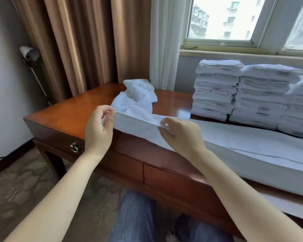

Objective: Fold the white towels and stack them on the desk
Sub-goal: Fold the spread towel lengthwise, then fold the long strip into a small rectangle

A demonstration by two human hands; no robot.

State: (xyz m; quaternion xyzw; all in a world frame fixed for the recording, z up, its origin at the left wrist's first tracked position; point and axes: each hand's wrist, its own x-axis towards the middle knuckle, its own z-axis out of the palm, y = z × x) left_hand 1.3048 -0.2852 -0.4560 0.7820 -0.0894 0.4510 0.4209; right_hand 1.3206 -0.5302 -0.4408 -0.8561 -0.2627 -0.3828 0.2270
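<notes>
A long white towel [234,142] lies stretched along the front of the wooden desk [73,112], running off to the right. Its left end is lifted off the desk: my left hand [99,128] pinches the far corner and my right hand [180,135] pinches the near corner of that end. Behind the raised edge a crumpled white towel [136,96] sits loose on the desk. Three stacks of folded white towels [215,91] stand side by side at the back right under the window.
Brown curtains [77,41] and a sheer white curtain hang behind the desk. The desk has front drawers with a metal ring pull [74,147]. A floor lamp [29,54] stands at the left wall. My jeans-clad legs show below the desk edge.
</notes>
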